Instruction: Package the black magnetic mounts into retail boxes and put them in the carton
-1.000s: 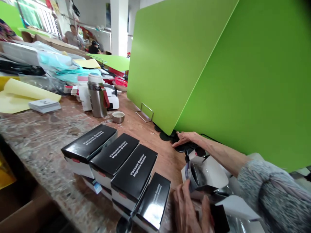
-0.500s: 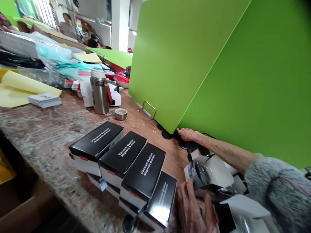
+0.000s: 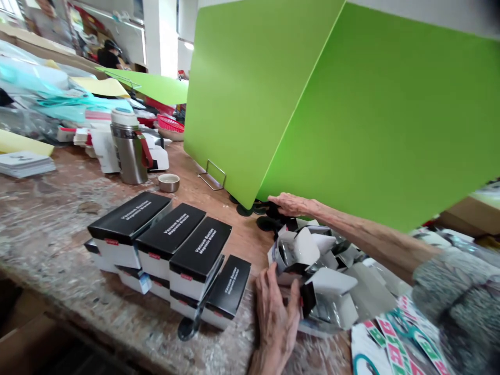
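My left hand (image 3: pixel 275 307) is curled around the near side of a small open white box (image 3: pixel 287 250), thumb apart from the fingers. This box sits among several opened boxes with clear plastic inside. My right hand (image 3: pixel 291 204) reaches across to the foot of the green board (image 3: pixel 359 120), fingers curled down at black disc-ended brackets (image 3: pixel 267 224); what lies under the fingertips is hidden. To the left, closed black-and-white boxes (image 3: pixel 201 249) printed "Vacuum Suction Magnetic Bracket" stand stacked. One loose black bracket (image 3: pixel 187 328) leans against their front.
A steel flask (image 3: pixel 128 151) and a small cup (image 3: pixel 169 182) stand behind the boxes. A wire stand (image 3: pixel 213 174) is by the board's lower edge. Printed bags (image 3: pixel 394 338) lie at lower right; plastic bags and papers (image 3: pixel 62 96) pile up at left. Two people are in the background.
The view has swung to the right, so things appear further left and more of the opened boxes and printed bags shows. Both hands remain at about the same places.
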Tool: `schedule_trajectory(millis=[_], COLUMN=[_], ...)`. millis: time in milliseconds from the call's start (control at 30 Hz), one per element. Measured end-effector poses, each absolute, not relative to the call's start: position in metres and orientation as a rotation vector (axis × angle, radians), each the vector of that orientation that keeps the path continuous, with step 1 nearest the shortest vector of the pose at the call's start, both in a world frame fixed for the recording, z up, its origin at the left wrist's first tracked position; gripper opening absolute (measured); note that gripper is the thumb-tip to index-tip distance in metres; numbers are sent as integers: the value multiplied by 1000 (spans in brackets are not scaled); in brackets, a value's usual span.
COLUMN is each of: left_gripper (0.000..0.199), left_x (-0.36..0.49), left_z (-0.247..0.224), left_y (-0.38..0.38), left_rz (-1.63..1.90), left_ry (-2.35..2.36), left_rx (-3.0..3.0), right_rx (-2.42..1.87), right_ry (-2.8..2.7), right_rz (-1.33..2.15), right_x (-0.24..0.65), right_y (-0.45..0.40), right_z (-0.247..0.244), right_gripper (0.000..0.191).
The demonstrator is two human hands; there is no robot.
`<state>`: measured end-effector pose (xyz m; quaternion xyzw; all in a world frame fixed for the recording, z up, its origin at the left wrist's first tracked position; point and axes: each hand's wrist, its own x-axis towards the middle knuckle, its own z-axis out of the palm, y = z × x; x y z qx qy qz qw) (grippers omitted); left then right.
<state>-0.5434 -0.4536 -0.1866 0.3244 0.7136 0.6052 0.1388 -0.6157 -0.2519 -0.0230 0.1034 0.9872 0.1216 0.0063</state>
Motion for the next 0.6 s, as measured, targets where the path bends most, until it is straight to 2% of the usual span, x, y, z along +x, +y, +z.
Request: schedule_trajectory(millis=[167,400,467,600], left_gripper=[58,70,68,67], left_x=[-549,-555,-556,-557], left_z=[-188,-187,-187,-188], left_y=[-450,-440,-441,-440], left_rz=[1740,1698,1693,1685], left_ry=[2119,2211,2233,2257], left_rx=[1078,1108,1097,1083], right_rx=[328,571,600,905], right_ry=[3166,3484,3576,3553], right_rz=[246,54,-237,-1236], right_x=[-593,-491,-440,-334], right_y=[-263,-270,-276,-297], right_z=[26,108,114,88], right_gripper=[16,41,50,58])
